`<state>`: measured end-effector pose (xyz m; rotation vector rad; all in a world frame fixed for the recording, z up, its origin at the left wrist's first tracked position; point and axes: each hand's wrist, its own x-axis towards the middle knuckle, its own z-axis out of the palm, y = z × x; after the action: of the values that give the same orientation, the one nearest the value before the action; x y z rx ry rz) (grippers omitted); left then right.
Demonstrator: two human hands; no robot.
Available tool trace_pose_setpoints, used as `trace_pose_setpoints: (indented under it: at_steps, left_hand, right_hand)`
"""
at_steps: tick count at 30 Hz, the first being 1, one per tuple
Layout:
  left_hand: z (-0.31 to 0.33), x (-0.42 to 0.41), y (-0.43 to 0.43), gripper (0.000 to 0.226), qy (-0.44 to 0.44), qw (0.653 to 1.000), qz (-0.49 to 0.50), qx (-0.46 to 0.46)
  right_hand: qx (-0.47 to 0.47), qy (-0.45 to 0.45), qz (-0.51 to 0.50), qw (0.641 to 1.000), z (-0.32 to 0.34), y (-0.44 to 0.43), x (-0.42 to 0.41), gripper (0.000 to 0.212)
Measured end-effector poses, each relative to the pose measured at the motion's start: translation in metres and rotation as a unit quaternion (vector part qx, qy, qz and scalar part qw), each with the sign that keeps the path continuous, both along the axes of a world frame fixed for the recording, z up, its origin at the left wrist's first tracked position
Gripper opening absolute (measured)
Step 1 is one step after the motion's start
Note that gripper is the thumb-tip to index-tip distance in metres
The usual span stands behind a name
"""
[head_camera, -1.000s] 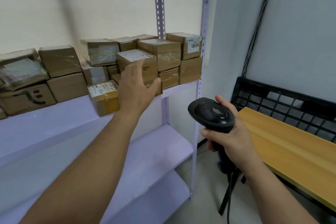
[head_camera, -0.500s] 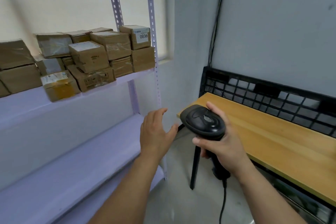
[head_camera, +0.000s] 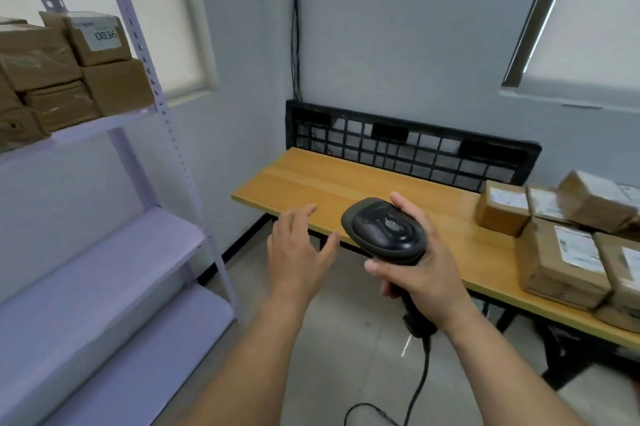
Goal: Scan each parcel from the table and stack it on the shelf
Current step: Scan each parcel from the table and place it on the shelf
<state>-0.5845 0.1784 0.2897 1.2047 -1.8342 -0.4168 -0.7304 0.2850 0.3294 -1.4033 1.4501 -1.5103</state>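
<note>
My right hand (head_camera: 420,273) grips a black corded barcode scanner (head_camera: 386,230) by its handle, held over the front edge of the wooden table (head_camera: 346,183). My left hand (head_camera: 298,252) floats empty beside it, fingers spread, just left of the scanner. Several brown cardboard parcels (head_camera: 561,256) with white labels lie on the right end of the table. More brown parcels (head_camera: 69,76) are stacked on the lilac metal shelf (head_camera: 104,124) at the upper left; the top right one carries a label reading 0836.
A black wire grid panel (head_camera: 415,148) stands along the table's back edge against the wall. The lower shelf boards (head_camera: 114,252) hold nothing. The scanner's cable (head_camera: 419,387) hangs to the tiled floor. Windows with blinds sit left and right.
My view has swung right from the shelf to the table. My left hand has come away from the shelved parcels and dropped beside the scanner. The parcels on the table have come into sight.
</note>
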Motion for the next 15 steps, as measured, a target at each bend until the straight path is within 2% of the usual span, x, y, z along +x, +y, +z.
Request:
trace_pose_setpoints:
  at_steps: [15]
  left_hand:
    - [-0.013,-0.181,0.017,0.055,-0.045,0.982,-0.176,0.043]
  right_hand:
    - [0.007,-0.027,-0.171,0.985,-0.020,0.059,-0.141,0.088]
